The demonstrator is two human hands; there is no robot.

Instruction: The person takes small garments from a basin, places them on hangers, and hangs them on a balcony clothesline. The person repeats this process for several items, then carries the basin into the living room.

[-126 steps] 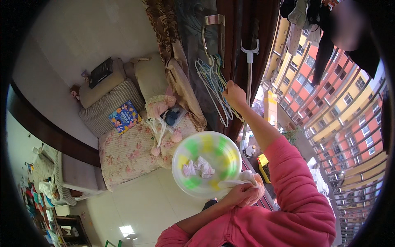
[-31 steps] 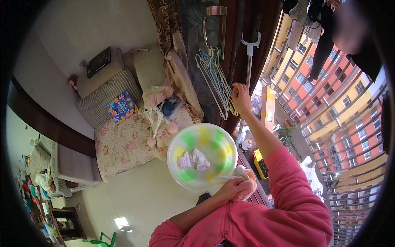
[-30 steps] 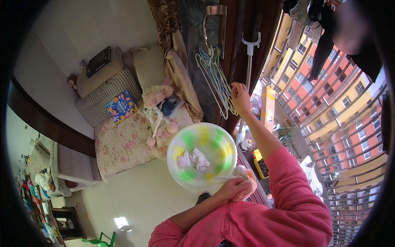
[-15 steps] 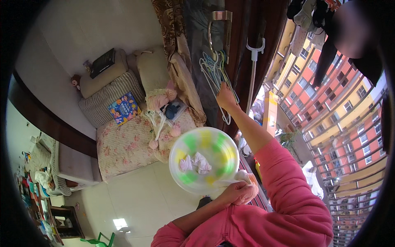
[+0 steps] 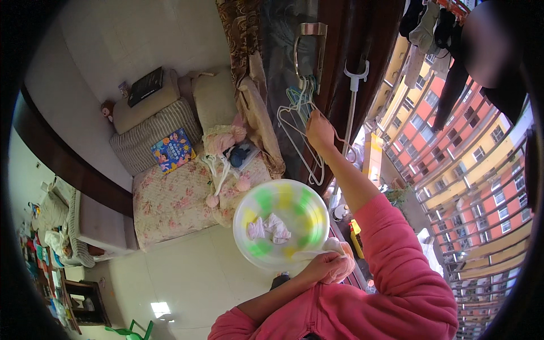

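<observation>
My right hand reaches up and away, its fingers closed round a thin clothes hanger. Behind those fingers hangs a bunch of hangers, white, blue and green, hooked on a metal door handle. My left hand is held close to my body, closed on a pale pink and white piece of cloth, partly hidden by the fingers. Just beyond it stands a round plastic basin with green and yellow patches. Small crumpled white cloths lie in it.
Against the wall is a bed with cushions, a colourful book and small clothes. A clothes pole with a forked top leans by the dark door frame. Socks hang at upper right before the barred window.
My right hand has drawn a hanger slightly to the right, apart from the bunch. The hangers on the handle have spread and swung. My left hand stays with the cloth.
</observation>
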